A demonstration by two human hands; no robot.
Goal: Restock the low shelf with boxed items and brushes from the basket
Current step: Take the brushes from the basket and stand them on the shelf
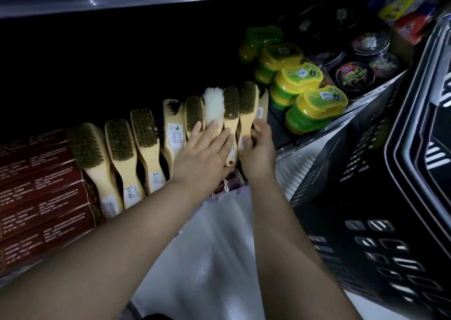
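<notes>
A black basket stands near right. Between it and the red boxes stacked at left, both arms reach to the low shelf. The left hand lies flat, its grip wide, with straight fingers resting on the white brush and neighbouring handles. The right hand has its grip curled round the handle of an end brush. More brushes lie in a row to the left. Farther right sit green tubs and black tins.

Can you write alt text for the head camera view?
A left hand lies flat on a row of wooden brushes on the shelf while the right hand grips one handle. Red boxes lie left, a black basket right.
</notes>
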